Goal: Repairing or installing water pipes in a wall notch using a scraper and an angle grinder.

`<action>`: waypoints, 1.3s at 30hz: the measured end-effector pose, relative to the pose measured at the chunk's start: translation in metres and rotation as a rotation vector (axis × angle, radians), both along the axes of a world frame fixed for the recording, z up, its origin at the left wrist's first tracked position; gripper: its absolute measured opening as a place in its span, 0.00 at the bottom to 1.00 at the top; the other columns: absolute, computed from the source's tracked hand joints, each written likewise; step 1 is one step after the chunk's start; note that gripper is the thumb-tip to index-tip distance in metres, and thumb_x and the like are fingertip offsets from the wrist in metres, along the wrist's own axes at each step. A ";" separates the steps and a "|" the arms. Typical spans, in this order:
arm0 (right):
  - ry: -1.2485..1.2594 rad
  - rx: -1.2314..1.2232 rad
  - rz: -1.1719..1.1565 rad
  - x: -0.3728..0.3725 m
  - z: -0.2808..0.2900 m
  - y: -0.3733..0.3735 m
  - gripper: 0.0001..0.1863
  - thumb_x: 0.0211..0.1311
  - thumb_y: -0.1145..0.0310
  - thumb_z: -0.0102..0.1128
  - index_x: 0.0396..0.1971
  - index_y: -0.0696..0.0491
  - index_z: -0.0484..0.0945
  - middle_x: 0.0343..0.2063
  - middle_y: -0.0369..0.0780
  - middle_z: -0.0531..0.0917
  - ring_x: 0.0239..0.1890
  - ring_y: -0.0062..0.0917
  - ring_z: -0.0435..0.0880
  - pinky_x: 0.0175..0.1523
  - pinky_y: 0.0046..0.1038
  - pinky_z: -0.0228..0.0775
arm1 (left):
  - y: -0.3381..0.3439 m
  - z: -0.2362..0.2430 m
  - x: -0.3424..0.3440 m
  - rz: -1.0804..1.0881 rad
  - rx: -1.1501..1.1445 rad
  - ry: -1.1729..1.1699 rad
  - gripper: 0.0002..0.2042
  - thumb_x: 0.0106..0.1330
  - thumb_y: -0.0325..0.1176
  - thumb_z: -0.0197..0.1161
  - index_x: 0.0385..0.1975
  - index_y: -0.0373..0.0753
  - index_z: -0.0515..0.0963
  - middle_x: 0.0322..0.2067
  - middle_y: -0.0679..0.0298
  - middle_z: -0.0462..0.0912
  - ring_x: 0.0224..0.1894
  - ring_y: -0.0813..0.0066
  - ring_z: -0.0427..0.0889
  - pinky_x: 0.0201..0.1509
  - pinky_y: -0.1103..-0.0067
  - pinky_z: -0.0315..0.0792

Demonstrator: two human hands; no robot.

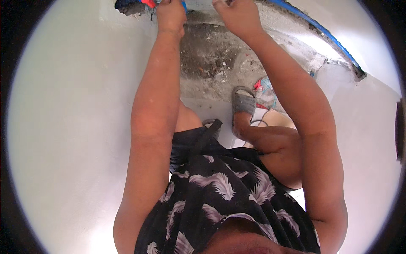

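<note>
My left hand (171,17) reaches up to the top edge of the view, its fingers closed. Bits of blue and red show beside it, but I cannot make out what it grips. Just left of it is a dark rough hole (132,7) in the pale wall, with a red piece (148,3) at its edge. My right hand (242,19) is also at the top edge, a little apart from the left, with its fingers curled in. Something whitish shows at its fingertips, too small to name. Both hands are partly cut off by the frame.
A blue conduit (315,23) curves along a rough channel in the wall on the right. Below the hands is dirty concrete (207,51) with loose debris. A crumpled plastic bag (265,91) lies beside my foot in a grey sandal (244,101). Smooth pale wall (72,118) stands at left.
</note>
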State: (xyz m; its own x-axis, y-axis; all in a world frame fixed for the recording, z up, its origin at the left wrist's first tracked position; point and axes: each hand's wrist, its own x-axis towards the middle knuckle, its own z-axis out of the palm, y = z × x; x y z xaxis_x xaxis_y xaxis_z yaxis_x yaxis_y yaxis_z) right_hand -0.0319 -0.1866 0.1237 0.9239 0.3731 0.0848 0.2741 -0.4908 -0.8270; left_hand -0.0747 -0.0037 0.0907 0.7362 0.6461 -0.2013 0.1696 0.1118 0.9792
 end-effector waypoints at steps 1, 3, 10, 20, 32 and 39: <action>-0.273 -0.108 0.006 0.001 0.000 0.005 0.15 0.64 0.67 0.62 0.47 0.58 0.82 0.33 0.44 0.83 0.32 0.30 0.83 0.41 0.36 0.76 | 0.001 -0.001 0.000 -0.003 0.040 0.003 0.13 0.71 0.41 0.60 0.41 0.37 0.84 0.30 0.66 0.80 0.33 0.75 0.75 0.36 0.73 0.70; 0.200 0.207 -0.075 0.003 -0.003 0.015 0.15 0.67 0.65 0.61 0.48 0.57 0.80 0.36 0.43 0.83 0.35 0.31 0.82 0.43 0.36 0.76 | 0.002 -0.002 0.000 -0.001 0.121 0.014 0.15 0.70 0.40 0.61 0.44 0.33 0.84 0.31 0.65 0.81 0.34 0.74 0.77 0.38 0.74 0.71; 1.117 1.091 -0.208 0.019 -0.015 0.043 0.17 0.75 0.58 0.56 0.54 0.54 0.73 0.45 0.40 0.79 0.45 0.33 0.78 0.53 0.37 0.75 | 0.015 -0.007 0.005 -0.039 0.293 -0.125 0.15 0.71 0.39 0.63 0.40 0.30 0.84 0.29 0.64 0.83 0.31 0.72 0.79 0.45 0.78 0.73; 1.023 1.216 -0.215 0.028 -0.023 0.064 0.19 0.74 0.68 0.59 0.58 0.62 0.72 0.47 0.45 0.77 0.49 0.33 0.78 0.60 0.35 0.75 | 0.015 -0.003 -0.002 -0.123 0.907 -0.073 0.15 0.72 0.37 0.60 0.44 0.29 0.82 0.44 0.52 0.86 0.53 0.61 0.79 0.66 0.66 0.65; 1.065 1.226 -0.114 0.030 -0.029 0.060 0.10 0.72 0.66 0.61 0.44 0.57 0.77 0.38 0.40 0.78 0.42 0.31 0.80 0.55 0.36 0.77 | 0.000 -0.004 -0.003 -0.080 0.538 -0.171 0.16 0.72 0.35 0.60 0.50 0.28 0.81 0.37 0.52 0.87 0.38 0.58 0.83 0.49 0.67 0.74; 1.044 1.240 -0.069 0.036 -0.037 0.060 0.06 0.70 0.69 0.61 0.41 0.54 0.76 0.32 0.38 0.79 0.37 0.29 0.80 0.52 0.36 0.78 | 0.005 -0.004 -0.001 -0.053 0.865 -0.094 0.15 0.71 0.37 0.58 0.34 0.29 0.82 0.27 0.45 0.84 0.31 0.49 0.83 0.42 0.65 0.75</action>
State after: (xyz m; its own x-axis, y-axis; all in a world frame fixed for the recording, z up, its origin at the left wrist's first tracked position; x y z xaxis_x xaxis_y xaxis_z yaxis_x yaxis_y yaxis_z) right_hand 0.0042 -0.1265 0.0870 0.7801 0.5146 -0.3558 -0.6238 0.5966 -0.5049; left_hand -0.0760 0.0013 0.0862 0.7586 0.5085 0.4074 0.0676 -0.6833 0.7270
